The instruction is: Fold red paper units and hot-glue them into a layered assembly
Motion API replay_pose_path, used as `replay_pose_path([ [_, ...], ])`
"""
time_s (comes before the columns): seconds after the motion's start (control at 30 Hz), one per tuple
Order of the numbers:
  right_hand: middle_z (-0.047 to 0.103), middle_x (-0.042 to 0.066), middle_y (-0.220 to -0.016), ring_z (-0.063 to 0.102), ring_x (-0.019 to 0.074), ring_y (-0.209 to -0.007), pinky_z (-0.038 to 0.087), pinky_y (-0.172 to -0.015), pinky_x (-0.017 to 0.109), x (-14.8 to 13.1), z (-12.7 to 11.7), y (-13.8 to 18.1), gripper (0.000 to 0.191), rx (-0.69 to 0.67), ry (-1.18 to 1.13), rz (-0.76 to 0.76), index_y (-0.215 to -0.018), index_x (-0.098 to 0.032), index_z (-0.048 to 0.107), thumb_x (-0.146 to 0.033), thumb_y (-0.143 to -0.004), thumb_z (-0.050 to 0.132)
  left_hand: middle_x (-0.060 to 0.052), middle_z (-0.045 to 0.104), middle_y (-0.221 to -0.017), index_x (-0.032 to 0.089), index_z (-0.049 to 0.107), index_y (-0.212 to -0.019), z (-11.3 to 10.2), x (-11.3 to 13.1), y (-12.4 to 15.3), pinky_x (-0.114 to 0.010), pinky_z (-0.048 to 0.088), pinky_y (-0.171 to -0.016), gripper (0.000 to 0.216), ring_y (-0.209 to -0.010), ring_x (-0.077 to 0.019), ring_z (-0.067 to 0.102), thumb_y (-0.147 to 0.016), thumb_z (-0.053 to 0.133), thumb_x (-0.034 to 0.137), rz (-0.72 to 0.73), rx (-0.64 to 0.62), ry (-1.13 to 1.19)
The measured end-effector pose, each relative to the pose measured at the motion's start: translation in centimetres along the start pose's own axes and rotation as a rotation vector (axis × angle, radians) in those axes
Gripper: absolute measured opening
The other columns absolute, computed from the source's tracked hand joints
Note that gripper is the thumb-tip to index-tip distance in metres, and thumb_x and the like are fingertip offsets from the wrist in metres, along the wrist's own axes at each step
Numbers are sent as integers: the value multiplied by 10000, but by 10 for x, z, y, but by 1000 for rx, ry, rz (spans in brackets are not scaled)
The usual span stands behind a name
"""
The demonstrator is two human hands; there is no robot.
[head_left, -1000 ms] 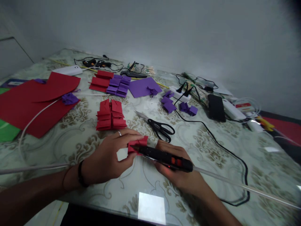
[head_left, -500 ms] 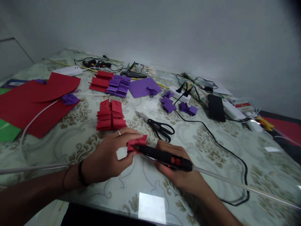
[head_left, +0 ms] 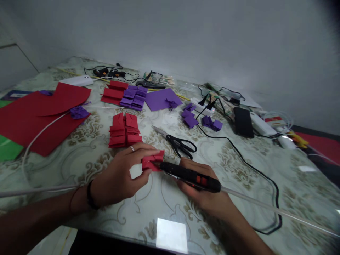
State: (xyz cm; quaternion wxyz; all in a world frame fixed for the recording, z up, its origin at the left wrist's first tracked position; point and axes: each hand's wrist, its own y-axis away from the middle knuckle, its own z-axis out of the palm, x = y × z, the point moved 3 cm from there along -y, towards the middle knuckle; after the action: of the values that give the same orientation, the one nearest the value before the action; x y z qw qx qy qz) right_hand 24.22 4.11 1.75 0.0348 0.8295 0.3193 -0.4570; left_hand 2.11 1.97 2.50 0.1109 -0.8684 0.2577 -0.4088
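Note:
My left hand (head_left: 120,175) pinches a small folded red paper piece (head_left: 152,161) just above the table, thumb below and fingers on top. A ring shows on one finger and a dark band circles the wrist. My right hand (head_left: 205,193) grips a black pen-style glue gun (head_left: 190,175) with a red switch. Its tip touches the red piece on the near side. A clear glue stick (head_left: 265,209) trails out of the gun's back to the right.
Black scissors (head_left: 180,144) lie just beyond my hands. A stack of folded red pieces (head_left: 124,130) sits to the left of them. Purple folded pieces (head_left: 134,96), red sheets (head_left: 32,115), a phone (head_left: 243,121), a power strip (head_left: 204,106) and cables crowd the far side.
The red piece and the gun's tip have shifted slightly up and away from me. My left fingers have turned the piece a little.

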Motion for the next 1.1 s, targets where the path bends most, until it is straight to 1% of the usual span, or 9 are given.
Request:
replay_pose_path([
  [0.2, 480, -25, -639, 465, 141, -590, 343, -566, 292, 2, -2, 1, 307, 7, 25, 15, -663, -224, 414, -172, -914, 582, -76, 702, -1318, 216, 642, -1323, -2, -2, 0, -412, 557, -1112, 461, -1230, -224, 673, -885, 617, 76, -18, 15, -13],
  [0.33, 461, -34, -630, 441, 134, -571, 331, -550, 289, 2, -4, 1, 323, 30, 40, 46, -657, -227, 391, -168, -902, 592, -78, 703, -1317, 228, 649, -1318, -3, -3, 0, -420, 571, -1094, 454, -1225, -235, 678, -887, 621, 87, -21, 29, -26],
  [0.57, 444, -44, -632, 419, 128, -560, 318, -532, 279, 3, -7, 3, 317, 60, 63, 84, -667, -232, 383, -176, -896, 595, -68, 722, -1275, 223, 652, -1290, -5, -2, -2, -406, 592, -1064, 420, -1183, -224, 701, -893, 603, 92, -20, 69, -38],
  [0.7, 431, -51, -622, 403, 119, -546, 320, -522, 270, 3, -9, 3, 331, 70, 85, 98, -662, -234, 365, -183, -887, 601, -63, 716, -1275, 223, 646, -1313, -6, -2, -2, -405, 572, -1094, 455, -1187, -216, 694, -885, 598, 79, -26, 86, -41],
  [0.87, 417, -57, -617, 402, 113, -537, 322, -510, 262, 5, -11, 2, 331, 85, 90, 117, -654, -235, 363, -202, -878, 605, -62, 707, -1280, 212, 647, -1319, -6, -3, -1, -402, 546, -1124, 450, -1201, -206, 682, -892, 594, 80, -33, 86, -31],
  [1.1, 437, -51, -615, 426, 121, -542, 335, -523, 269, 5, -12, 2, 321, 90, 94, 124, -651, -232, 385, -213, -880, 609, -60, 715, -1271, 232, 646, -1304, -6, -2, -1, -407, 583, -1075, 449, -1180, -218, 698, -886, 599, 76, -25, 86, -37],
])
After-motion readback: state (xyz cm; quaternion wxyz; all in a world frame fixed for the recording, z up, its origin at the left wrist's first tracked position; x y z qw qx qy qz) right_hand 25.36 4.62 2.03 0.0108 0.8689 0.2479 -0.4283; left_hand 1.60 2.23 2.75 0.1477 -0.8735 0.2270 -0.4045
